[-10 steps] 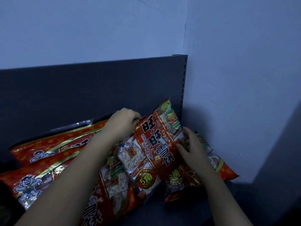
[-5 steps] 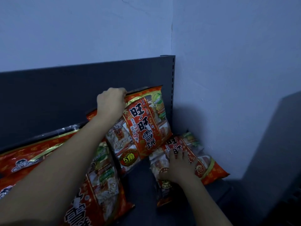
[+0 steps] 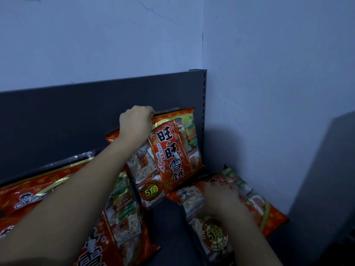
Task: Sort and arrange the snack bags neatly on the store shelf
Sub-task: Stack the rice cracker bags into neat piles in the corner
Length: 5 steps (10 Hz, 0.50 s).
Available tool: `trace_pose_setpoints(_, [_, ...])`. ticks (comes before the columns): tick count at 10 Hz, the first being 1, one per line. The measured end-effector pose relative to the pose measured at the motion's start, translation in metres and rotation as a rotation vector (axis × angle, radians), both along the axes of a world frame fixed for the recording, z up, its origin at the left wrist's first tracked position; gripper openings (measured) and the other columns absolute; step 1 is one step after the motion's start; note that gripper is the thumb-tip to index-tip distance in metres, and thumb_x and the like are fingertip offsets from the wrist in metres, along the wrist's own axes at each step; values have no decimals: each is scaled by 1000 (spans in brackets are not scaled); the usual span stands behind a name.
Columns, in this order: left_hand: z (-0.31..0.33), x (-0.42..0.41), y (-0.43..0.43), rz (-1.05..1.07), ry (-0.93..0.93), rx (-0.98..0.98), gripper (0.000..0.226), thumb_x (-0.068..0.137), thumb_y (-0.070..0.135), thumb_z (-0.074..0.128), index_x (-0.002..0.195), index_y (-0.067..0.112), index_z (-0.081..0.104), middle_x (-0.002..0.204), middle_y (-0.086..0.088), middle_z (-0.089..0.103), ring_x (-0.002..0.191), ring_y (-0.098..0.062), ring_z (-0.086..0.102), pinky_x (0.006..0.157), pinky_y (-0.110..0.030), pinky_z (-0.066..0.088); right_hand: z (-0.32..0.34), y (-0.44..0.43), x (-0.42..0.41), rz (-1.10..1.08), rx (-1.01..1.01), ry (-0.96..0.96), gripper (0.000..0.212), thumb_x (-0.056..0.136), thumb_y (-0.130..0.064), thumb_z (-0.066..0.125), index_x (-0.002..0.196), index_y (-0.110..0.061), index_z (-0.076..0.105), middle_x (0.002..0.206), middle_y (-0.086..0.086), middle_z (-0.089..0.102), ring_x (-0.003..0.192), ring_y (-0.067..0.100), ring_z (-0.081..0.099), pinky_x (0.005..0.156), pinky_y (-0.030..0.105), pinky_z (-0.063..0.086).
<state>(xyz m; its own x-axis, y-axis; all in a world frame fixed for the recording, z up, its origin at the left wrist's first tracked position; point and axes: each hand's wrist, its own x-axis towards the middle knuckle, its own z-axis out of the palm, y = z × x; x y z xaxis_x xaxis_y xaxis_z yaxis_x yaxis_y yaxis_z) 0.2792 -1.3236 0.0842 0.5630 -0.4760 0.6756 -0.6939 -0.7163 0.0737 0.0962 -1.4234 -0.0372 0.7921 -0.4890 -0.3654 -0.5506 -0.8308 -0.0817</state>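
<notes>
Overhead, a pale blue wall meets a side wall in a corner near twelve o'clock, with a thin crack running down the join. Below stands the shelf's dark grey back panel, ending toward one o'clock at a slotted post. The shelf itself is a dark deck, showing bare in a strip toward six o'clock between the bags. At three to four o'clock a dark flat shape stands by the side wall; what it is cannot be told.

Red snack bags with white and black lettering lie all about. A left pile lies flat and overlapping from eight to nine o'clock, and one more front bag lies at seven o'clock, partly under the left forearm.

Near the middle, the left hand grips an upright bag by its top edge, its fingers curled tight over the seam. That bag stands on end against the back panel, just left of the slotted post, slightly tilted.

At five o'clock the right hand rests on a flat bag lying on the deck in the corner, one end toward the side wall. The hand is blurred — whether its fingers lie spread or pinch the wrapper cannot be told.
</notes>
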Motion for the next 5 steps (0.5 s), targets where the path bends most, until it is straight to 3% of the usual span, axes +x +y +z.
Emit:
trace_pose_setpoints(1, [-10,-5,-9,-29,42,19,27,95,8,47,110,15,69,104,-9,70,93,-33,64,73,-38,48,-33,-12,13,-16,79,-58,114,70,-51,74,151,-22,-2,158,12,-5,144,36,-1,112,62,14])
trace_pose_setpoints(2, [-23,-6,-15,-96,113,4,26,96,10,47,109,14,69,106,-6,71,96,-29,65,78,-38,49,-24,-11,8,39,50,5,112,74,-53,70,151,-22,-5,158,9,-5,145,33,-4,109,68,7])
trace_pose_setpoints(3, [-35,-3,-17,-149,253,8,25,97,14,48,107,15,70,109,-3,70,99,-24,64,81,-35,49,-14,-6,14,123,51,-217,108,76,-59,65,150,-24,-6,159,6,-4,145,30,-2,112,61,6])
trace_pose_setpoints(4, [-41,-4,-16,-138,223,50,25,98,18,46,109,15,68,106,-3,70,96,-25,64,78,-34,48,-20,8,24,230,102,-418,106,81,-58,60,148,-27,-16,157,1,-19,145,27,-13,115,54,0])
trace_pose_setpoints(5, [-44,-5,-13,-196,58,101,23,96,15,50,114,13,63,107,-4,69,96,-26,64,74,-35,48,-35,17,31,321,125,-450,103,84,-57,56,148,-26,-17,156,-2,-22,145,23,-15,117,49,-3])
